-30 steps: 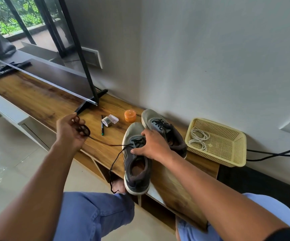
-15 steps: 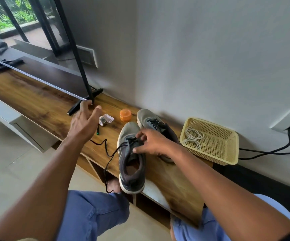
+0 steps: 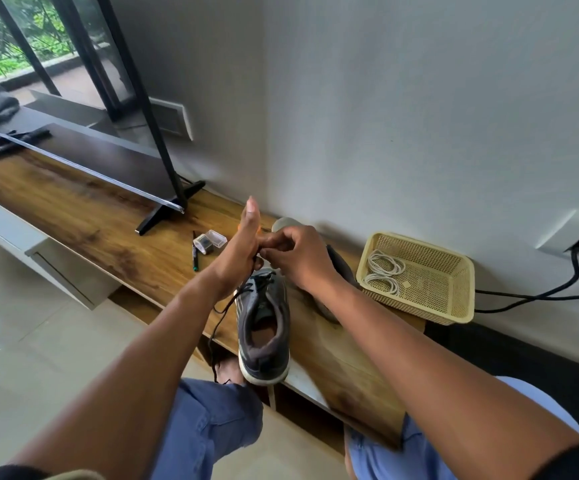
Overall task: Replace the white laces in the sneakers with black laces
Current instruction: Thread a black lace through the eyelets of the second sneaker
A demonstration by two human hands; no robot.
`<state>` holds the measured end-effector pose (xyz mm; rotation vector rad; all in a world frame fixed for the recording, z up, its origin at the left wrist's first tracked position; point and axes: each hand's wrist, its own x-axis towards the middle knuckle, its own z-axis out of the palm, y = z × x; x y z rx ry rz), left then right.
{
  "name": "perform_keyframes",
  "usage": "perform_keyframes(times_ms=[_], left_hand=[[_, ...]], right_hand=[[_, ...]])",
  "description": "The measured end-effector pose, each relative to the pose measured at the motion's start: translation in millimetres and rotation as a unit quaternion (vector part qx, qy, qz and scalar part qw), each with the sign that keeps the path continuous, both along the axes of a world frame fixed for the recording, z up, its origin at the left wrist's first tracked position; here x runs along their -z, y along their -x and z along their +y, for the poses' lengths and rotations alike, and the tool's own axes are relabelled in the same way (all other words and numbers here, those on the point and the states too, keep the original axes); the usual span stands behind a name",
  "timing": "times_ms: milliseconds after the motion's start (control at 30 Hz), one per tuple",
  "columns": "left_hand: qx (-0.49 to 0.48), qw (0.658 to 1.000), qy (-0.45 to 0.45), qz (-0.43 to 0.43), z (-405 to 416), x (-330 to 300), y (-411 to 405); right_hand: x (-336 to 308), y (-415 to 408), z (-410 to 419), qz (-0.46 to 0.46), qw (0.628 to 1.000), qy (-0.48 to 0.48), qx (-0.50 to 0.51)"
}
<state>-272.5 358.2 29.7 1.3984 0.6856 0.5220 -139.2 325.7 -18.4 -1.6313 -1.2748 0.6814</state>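
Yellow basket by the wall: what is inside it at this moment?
Inside the yellow basket lie two coiled bundles of white laces, at its left end. The rest of its perforated floor shows bare, apart from a small pale mark. Nothing covers the inside; only the near wall's foot is hidden.

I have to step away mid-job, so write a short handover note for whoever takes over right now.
Left hand: fingers straight up, black lace running from its palm side; the grip itself is hidden.
Right hand: fingertips pinching at the lace by the near sneaker top eyelets.
Near sneaker lies at the shelf edge, black lace threaded, one loose end hanging over the edge.
Far sneaker lies behind the right hand, mostly hidden.
White laces are coiled in the yellow basket.
Done: white laces out.
Left: finish and tidy the near sneaker's lace; check the far one.
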Motion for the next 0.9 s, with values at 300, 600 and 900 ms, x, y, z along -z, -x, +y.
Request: perform_keyframes(times_ms=[300,600,900], left_hand=[[0.033,0.999,0.009,-0.014,4.6,12.1,-3.7],[-0.066,0.974,-0.164,0.142,31.1,36.7,15.3],[0.012,0.921,-0.219,0.323,36.1,47.2,39.6]], right_hand=[[3.8,-0.1,-1.8,-0.008,1.0,-0.011,-0.004],[1.9,-7.6,-6.0,0.08,0.994,0.003,0.079],[13.5,0.1,-40.4,-0.183,0.957,0.201,-0.103]])
